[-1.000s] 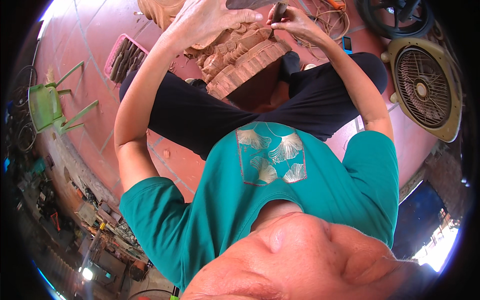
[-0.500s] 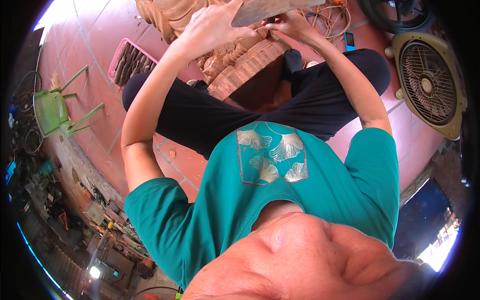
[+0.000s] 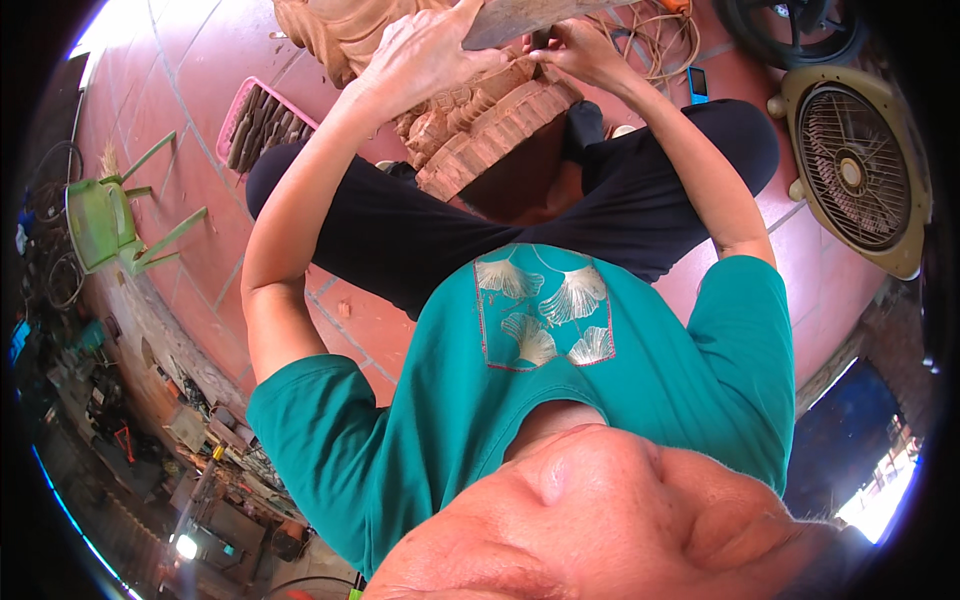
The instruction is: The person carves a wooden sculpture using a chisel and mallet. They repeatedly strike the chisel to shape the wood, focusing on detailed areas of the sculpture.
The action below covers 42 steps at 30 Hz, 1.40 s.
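Note:
A carved brown wooden sculpture (image 3: 470, 125) with a ridged base lies between my crossed legs. Over it, at the top edge, my left hand (image 3: 425, 55) has its thumb and fingers around the end of a flat grey-brown slab (image 3: 550, 18), which the frame cuts off. To the right, my right hand (image 3: 585, 52) is closed in a pinch, close to the carving's surface. A small dark piece (image 3: 541, 38) shows at its fingertips; its kind is not clear, and part of it is hidden by the slab and fingers.
A pink basket (image 3: 228, 125) of dark-handled tools stands on the tiled floor at left, near a tipped green chair (image 3: 100, 225). On the right are a box fan (image 3: 852, 172), a blue phone (image 3: 698, 85), a coiled cord (image 3: 655, 60) and a black wheel (image 3: 795, 30). Clutter lines the lower left.
The slab has shifted slightly left and up. My right hand has turned a little, and more of the dark piece at its fingertips shows. My left hand has hardly moved.

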Available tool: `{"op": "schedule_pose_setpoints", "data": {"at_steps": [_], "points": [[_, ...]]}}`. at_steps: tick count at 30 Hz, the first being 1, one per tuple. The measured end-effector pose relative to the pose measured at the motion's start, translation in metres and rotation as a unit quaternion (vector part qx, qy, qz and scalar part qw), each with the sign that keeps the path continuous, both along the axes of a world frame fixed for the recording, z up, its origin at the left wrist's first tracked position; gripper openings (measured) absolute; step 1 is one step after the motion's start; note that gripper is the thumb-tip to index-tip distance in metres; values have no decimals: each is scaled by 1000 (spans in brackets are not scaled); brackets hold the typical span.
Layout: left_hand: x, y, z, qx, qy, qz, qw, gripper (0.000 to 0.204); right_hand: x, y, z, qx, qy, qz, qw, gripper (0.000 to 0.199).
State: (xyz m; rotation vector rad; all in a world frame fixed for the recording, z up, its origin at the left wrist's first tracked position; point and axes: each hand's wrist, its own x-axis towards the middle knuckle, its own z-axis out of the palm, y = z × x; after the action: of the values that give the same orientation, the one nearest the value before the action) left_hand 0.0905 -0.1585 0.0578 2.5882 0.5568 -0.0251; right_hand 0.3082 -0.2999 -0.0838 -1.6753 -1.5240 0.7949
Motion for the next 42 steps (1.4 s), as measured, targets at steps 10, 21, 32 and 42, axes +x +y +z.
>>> {"op": "schedule_pose_setpoints", "data": {"at_steps": [10,21,32,42], "points": [[0,2,31,-154,-88,66,982,62,20,-6,1,-17,182,-60,981,18],[20,15,-10,-52,31,-54,997,71,33,4,-13,-3,156,-23,987,19],[31,16,-13,-78,-37,-38,996,70,42,3,-17,-72,177,-1,982,20],[-2,17,24,-184,-159,27,969,53,51,-4,-30,58,-8,-80,995,27]]}}
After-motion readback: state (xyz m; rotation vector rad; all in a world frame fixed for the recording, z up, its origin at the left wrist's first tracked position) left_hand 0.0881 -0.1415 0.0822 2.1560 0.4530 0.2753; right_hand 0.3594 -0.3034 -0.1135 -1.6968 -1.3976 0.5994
